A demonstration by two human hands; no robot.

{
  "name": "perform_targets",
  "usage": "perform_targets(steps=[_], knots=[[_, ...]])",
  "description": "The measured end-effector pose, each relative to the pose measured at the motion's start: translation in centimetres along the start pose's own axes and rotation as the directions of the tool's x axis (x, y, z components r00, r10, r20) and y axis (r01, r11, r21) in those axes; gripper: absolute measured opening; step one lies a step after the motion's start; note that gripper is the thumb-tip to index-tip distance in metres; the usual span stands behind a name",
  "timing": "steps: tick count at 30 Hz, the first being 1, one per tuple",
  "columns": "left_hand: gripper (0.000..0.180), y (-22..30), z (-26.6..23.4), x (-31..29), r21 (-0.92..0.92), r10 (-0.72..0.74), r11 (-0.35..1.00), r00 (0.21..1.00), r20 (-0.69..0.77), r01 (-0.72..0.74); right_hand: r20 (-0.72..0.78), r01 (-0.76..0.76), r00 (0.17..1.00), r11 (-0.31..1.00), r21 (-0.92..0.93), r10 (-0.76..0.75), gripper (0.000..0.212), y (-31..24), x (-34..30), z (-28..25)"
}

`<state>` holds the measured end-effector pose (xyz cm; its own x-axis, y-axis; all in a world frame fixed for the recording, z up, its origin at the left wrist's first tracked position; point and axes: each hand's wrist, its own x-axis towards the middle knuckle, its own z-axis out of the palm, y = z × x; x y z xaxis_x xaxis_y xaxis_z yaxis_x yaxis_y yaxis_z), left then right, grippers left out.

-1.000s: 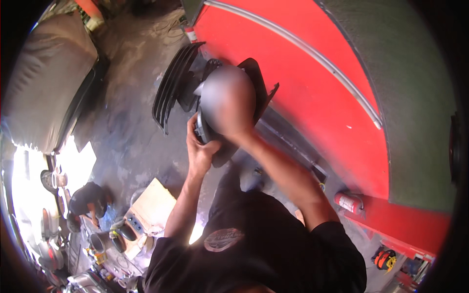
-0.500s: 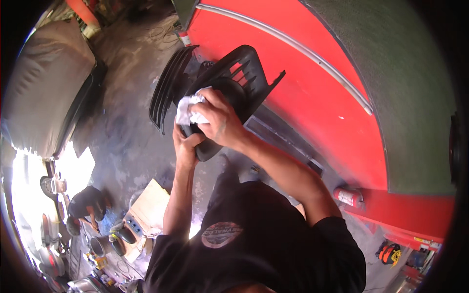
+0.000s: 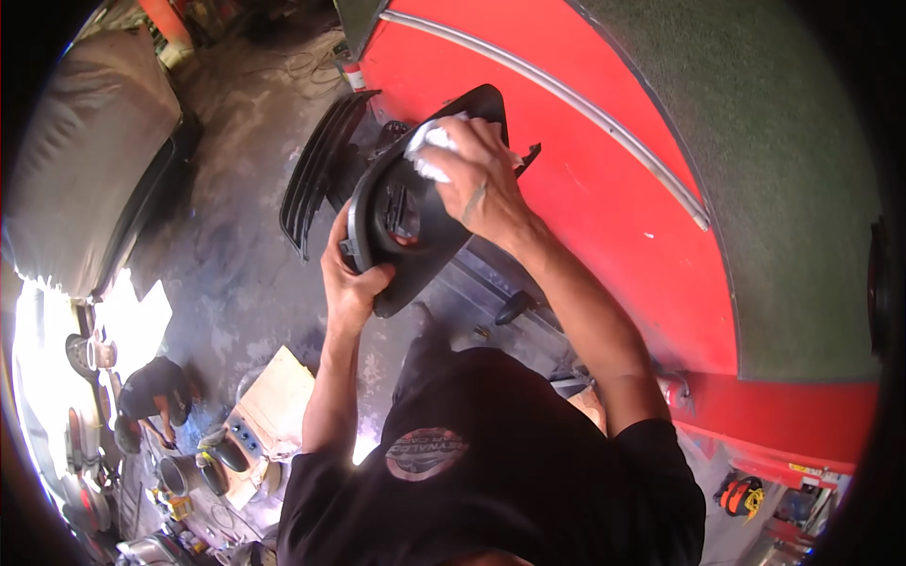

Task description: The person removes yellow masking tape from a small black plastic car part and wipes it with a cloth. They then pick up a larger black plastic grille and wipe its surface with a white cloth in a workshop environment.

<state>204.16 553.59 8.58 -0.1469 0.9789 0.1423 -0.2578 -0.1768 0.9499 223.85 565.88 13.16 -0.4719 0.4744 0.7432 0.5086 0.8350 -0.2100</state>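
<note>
My left hand [image 3: 351,274] grips the lower edge of a black plastic vehicle trim panel [image 3: 412,212], holding it up in front of me. My right hand [image 3: 477,179] presses a crumpled white cloth [image 3: 429,151] against the panel's upper part. Behind the panel stands a black ribbed grille piece [image 3: 316,170]. The cloth is partly hidden under my fingers.
A red vehicle body with a chrome strip [image 3: 566,94] runs along the right. A covered vehicle [image 3: 85,141] sits at far left. On the stained concrete floor lie a cardboard sheet [image 3: 274,387] and several tools; another person [image 3: 156,391] crouches at lower left.
The panel has turned and risen, showing its inner side. My right hand with the white cloth has moved up along it toward the top edge.
</note>
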Motion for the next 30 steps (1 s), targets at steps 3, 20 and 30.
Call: perform_targets(steps=[3, 20, 30], knots=[[0.092, 0.7, 0.6, -0.3, 0.015, -0.031, 0.999, 0.999, 0.026, 0.030, 0.052, 0.073, 0.996, 0.997, -0.031, -0.071, 0.034, 3.8, -1.1, 0.0], [0.088, -2.4, 1.3, 0.5, 0.175, 0.049, 0.984, 0.998, -0.030, -0.043, 0.229, -0.048, 0.973, 0.968, 0.246, -0.010, 0.042, 0.4, -6.8, 0.8], [0.083, -1.7, 1.9, 0.4, 0.363, 0.149, 0.924, 0.987, -0.059, -0.117, 0.208, -0.135, 0.971, 0.989, 0.067, 0.118, 0.036, -3.8, -7.0, 2.4]])
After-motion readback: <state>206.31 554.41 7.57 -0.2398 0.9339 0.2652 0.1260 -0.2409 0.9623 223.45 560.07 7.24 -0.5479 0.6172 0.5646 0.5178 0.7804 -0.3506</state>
